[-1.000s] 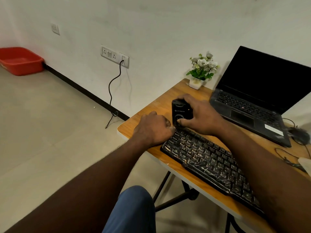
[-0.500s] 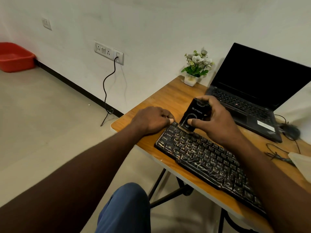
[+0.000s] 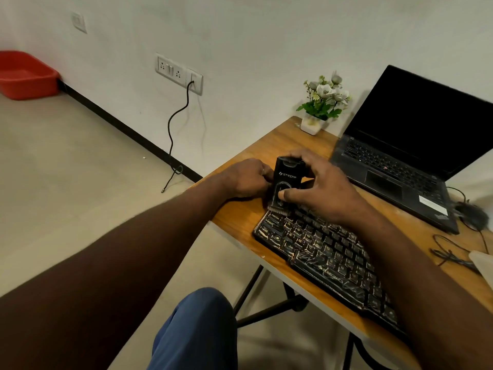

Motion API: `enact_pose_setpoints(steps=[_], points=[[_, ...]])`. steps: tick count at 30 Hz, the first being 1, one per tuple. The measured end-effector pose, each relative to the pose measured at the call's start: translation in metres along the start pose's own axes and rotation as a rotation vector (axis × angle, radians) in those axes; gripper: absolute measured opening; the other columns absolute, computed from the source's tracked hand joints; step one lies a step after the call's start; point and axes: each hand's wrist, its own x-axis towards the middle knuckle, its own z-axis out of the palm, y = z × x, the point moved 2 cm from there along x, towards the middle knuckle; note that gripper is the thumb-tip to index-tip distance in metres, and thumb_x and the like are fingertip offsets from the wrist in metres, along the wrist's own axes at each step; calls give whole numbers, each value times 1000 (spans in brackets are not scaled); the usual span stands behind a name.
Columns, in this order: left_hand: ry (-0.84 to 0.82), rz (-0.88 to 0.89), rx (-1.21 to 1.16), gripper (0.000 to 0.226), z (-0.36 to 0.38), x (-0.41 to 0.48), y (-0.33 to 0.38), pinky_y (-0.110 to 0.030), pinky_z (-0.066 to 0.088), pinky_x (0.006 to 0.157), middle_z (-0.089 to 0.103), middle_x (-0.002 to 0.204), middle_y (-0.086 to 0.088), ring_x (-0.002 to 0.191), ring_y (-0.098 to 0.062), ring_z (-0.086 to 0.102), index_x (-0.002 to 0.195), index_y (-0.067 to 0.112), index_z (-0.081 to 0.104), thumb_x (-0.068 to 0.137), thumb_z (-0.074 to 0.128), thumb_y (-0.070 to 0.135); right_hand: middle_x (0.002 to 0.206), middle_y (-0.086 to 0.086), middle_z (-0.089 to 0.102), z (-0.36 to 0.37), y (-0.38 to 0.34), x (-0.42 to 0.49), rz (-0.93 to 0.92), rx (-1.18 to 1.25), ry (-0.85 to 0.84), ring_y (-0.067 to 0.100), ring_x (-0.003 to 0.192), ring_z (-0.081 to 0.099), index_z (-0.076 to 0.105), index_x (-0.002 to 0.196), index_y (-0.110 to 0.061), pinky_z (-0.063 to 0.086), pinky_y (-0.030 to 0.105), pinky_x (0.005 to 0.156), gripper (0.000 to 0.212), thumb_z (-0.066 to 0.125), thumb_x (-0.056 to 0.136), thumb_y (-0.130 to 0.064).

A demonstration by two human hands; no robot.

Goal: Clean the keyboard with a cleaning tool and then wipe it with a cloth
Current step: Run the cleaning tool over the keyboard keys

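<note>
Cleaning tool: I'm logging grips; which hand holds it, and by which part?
The right hand grips the cleaning tool around its body, thumb on the front face, bristles down on the keyboard.

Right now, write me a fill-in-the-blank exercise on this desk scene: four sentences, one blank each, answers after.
1. The cleaning tool is gripped by the person's ___ hand.
2. Its bristles touch the keyboard at its far ___ corner.
3. The laptop beyond the keyboard has its lid ___.
4. The tub on the floor is ___ in colour.

Missing words: right; left; open; red.
</note>
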Motion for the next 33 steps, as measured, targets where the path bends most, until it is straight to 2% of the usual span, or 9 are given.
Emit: enact_pose_setpoints(steps=[2, 5, 9, 11, 17, 20, 24, 30, 33], points=[[-1, 6, 9, 30, 0, 0, 0, -36, 49, 73, 65, 76, 6, 73, -13, 59, 69, 29, 63, 91, 63, 8, 121, -11, 61, 0, 3, 3, 38, 104, -9, 14, 98, 69, 52, 140, -40, 60, 34, 81, 67, 81, 84, -17], [-22, 25, 12, 30, 0, -1, 1, -38, 48, 81, 63, 82, 6, 80, -14, 59, 68, 25, 63, 90, 61, 6, 121, 5, 64, 3, 9, 7, 117, 322, 21, 28, 105, 71, 52, 139, -46, 65, 46, 80, 66, 75, 89, -11], [-57, 41, 43, 14, 1, -1, 1, -40, 48, 85, 67, 95, 3, 90, -15, 60, 81, 16, 73, 91, 65, 11, 119, 16, 61, 6, 9, 7, 172, 468, 18, 30, 96, 72, 52, 140, -37, 62, 34, 69, 56, 67, 95, -6], [-65, 51, 54, 11, 1, 0, 0, -44, 50, 88, 69, 102, -3, 95, -19, 61, 92, 10, 76, 92, 66, 15, 120, 17, 61, 5, 10, 7, 189, 494, 20, 32, 97, 72, 51, 141, -36, 63, 37, 71, 56, 65, 97, -5], [-60, 41, 49, 10, 2, 0, 0, -38, 49, 81, 68, 96, -1, 90, -16, 61, 89, 17, 72, 93, 64, 17, 124, 5, 61, 4, 8, 7, 89, 344, 12, 29, 110, 67, 47, 145, -45, 63, 49, 86, 73, 73, 91, -5], [-45, 42, 44, 20, 1, 0, 0, -32, 40, 70, 63, 83, 5, 76, -9, 55, 78, 26, 63, 94, 62, 14, 123, -4, 61, 5, 2, 7, 34, 208, -9, 21, 100, 70, 45, 148, -47, 64, 42, 83, 78, 75, 89, -5], [-51, 25, 43, 23, 1, 1, -1, -31, 40, 70, 64, 84, 7, 77, -8, 56, 77, 30, 63, 94, 64, 15, 130, -7, 58, 5, -4, 8, -1, 63, -6, 10, 96, 68, 45, 148, -48, 61, 26, 76, 79, 77, 88, -7], [-33, 13, 58, 18, 1, 2, -2, -35, 48, 74, 67, 86, 1, 81, -15, 60, 79, 30, 62, 92, 68, 19, 134, -9, 57, 6, -12, 6, -68, -74, 0, 9, 91, 68, 44, 147, -47, 63, 27, 72, 79, 79, 86, -10], [-14, 27, 43, 18, 2, 3, -7, -38, 52, 79, 67, 89, -2, 87, -24, 65, 81, 31, 62, 89, 72, 19, 136, -9, 55, 11, -20, 0, -134, -119, -98, 12, 94, 68, 44, 147, -47, 65, 31, 70, 78, 79, 86, -11]])
